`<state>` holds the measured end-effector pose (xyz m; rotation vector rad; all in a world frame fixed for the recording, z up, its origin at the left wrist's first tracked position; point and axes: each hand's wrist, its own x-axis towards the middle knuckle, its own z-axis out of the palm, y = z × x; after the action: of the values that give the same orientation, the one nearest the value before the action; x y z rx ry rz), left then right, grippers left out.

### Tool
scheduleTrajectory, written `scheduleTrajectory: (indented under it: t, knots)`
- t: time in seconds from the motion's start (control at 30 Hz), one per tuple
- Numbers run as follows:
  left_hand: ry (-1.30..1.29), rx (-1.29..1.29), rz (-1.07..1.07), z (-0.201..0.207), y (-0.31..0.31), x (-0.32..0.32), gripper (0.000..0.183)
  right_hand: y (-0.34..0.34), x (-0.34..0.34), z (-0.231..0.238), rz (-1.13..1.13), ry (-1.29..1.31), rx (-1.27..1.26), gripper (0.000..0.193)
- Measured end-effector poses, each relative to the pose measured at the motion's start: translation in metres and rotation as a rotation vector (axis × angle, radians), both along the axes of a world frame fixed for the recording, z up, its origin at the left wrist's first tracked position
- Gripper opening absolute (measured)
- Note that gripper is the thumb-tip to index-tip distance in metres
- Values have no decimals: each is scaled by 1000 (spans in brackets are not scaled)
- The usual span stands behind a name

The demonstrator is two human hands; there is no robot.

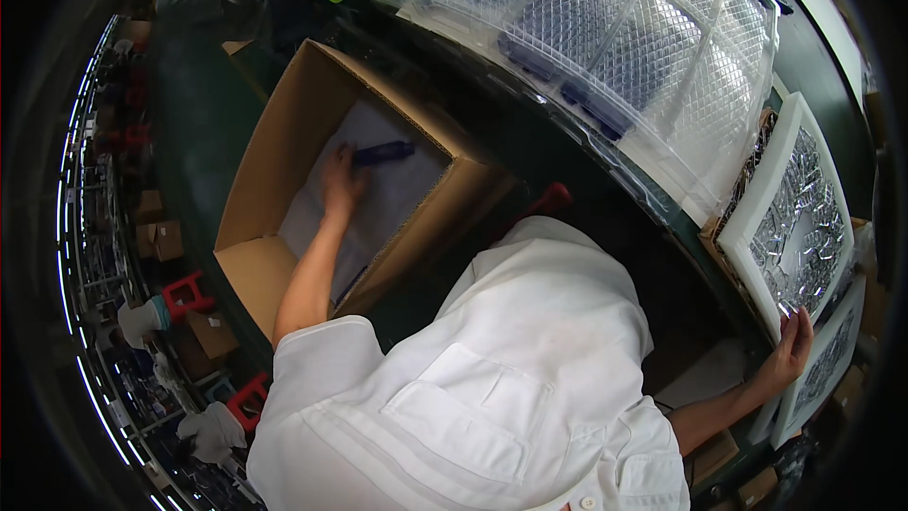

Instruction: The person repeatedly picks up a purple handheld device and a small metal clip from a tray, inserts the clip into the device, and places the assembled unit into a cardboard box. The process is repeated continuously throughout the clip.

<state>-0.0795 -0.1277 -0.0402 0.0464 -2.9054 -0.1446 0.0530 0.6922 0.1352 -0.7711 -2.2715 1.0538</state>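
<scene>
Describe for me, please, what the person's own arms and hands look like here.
The left hand and right hand are ungloved. The forearms are uncovered, with no cables or markings discernible, and emerge from loose, short white sleeves.

The bench (813,66) has a dark green top. A clear tray (653,66) with a diamond texture lies lengthwise on it; a white frame (768,180) of shiny pieces sits above brown cardboard at the right. Red stools (185,296) stand on the green floor (194,161). What supports the open carton (260,147) is hidden.
</scene>
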Motion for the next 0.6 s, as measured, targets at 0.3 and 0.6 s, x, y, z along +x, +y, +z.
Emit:
scheduleTrajectory:
  t: [0.3,0.6]
  knots:
    - [-331,108,-211,14,-38,-24,53,-33,-24,9,5,128,-197,22]
    - [-70,1533,-47,246,191,38,63,-113,-53,40,172,345,-586,20]
